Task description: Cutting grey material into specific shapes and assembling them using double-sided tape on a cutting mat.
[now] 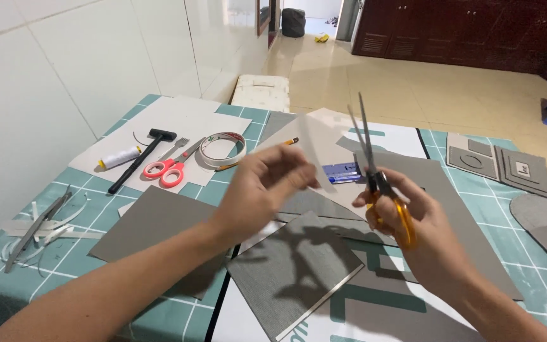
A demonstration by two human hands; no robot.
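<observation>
Nearest to you lies a grey sheet point(295, 269) with a pale edge, flat on the white printed board point(375, 316), just under your two hands. Your left hand point(257, 190) is raised above it, fingers pinched together on a thin pale strip point(316, 152) that stands up from the fingertips – the strip is blurred, so I cannot tell its material. Your right hand point(413, 218) is closed around the yellow handles of the scissors point(375, 168); the blades point up and are only slightly apart, just beside the strip but not touching it.

Behind the hands there is a small blue thing point(340, 172) on the large grey sheet point(457, 209). Further to your left, on the green cutting mat point(64, 253), lie pale offcuts point(45, 221) – and beyond them, on a light card point(178, 120), the pink scissors point(166, 170), a black hammer point(140, 158), a spool of white thread point(120, 157) and a roll of tape point(223, 150). No box or tray is seen on the table.
</observation>
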